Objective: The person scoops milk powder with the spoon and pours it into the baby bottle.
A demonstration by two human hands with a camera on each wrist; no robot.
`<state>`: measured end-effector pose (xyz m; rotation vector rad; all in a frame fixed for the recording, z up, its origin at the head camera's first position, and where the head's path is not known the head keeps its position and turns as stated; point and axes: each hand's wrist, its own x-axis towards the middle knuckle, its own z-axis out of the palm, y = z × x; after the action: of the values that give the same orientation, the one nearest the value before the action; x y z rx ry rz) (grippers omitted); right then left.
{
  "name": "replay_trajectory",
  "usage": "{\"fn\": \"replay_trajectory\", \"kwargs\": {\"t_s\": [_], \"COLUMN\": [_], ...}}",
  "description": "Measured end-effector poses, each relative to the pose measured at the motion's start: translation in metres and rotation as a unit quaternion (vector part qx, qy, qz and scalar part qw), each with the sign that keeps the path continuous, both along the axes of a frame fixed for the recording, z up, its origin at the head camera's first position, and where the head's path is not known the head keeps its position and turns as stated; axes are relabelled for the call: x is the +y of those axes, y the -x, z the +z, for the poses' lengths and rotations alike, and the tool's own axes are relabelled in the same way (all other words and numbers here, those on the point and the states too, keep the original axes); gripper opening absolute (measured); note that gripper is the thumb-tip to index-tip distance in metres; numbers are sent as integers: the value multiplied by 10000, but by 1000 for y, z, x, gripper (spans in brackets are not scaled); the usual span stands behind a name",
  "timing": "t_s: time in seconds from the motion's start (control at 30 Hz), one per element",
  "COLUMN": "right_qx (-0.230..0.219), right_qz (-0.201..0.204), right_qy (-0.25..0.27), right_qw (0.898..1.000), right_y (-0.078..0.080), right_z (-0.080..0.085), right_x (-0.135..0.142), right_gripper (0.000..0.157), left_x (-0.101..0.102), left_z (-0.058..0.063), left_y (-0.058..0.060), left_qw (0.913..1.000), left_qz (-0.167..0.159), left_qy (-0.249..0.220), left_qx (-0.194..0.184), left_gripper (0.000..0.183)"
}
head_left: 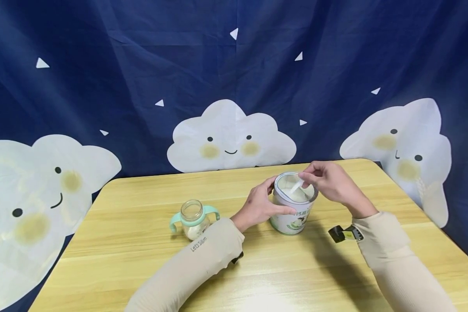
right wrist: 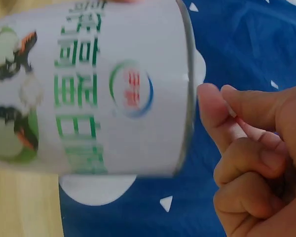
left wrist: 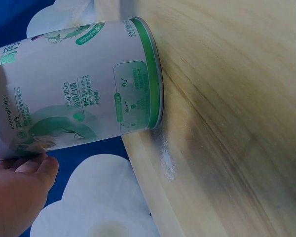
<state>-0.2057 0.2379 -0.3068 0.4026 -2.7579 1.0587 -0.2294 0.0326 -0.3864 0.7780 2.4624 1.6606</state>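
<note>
A white and green milk powder tin (head_left: 290,223) stands uncovered on the table, pale powder visible inside. Its side fills much of the left wrist view, where the printed label (left wrist: 84,94) shows, and of the right wrist view. My left hand (head_left: 258,206) grips the tin from the left, thumb on the near side and fingers behind. Above the rim, my right hand (head_left: 331,184) pinches the handle of a white scoop (head_left: 296,186) that slants down into the tin. In the right wrist view, thumb and forefinger (right wrist: 214,106) meet; the scoop is mostly hidden there.
To the left stands a clear baby bottle (head_left: 195,223) with mint-green handles and no lid, partly behind the left sleeve (head_left: 203,260). A little spilled powder (left wrist: 167,160) lies on the wooden table (head_left: 136,208) by the tin's base. A dark blue cloud-patterned curtain (head_left: 203,56) hangs behind.
</note>
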Motion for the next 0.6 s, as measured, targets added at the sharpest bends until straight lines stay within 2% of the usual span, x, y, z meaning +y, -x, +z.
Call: {"fn": "replay_trajectory", "kwargs": {"t_s": [0.37, 0.6], "right_qx": [-515, -933], "right_qz": [-667, -1025], "right_qy": [514, 1081], "right_qw": [9951, 9844], "right_y": [0, 1], "right_z": [0, -9], "right_x": [26, 42], "right_gripper": [30, 37], "left_x": [-1, 0], "left_z": [1, 0], "left_y": [0, 0], "left_qw": [10000, 10000], "left_qz": [-60, -20], "left_qy": [-64, -57], "left_qx": [-37, -78], "left_gripper": [91, 92]}}
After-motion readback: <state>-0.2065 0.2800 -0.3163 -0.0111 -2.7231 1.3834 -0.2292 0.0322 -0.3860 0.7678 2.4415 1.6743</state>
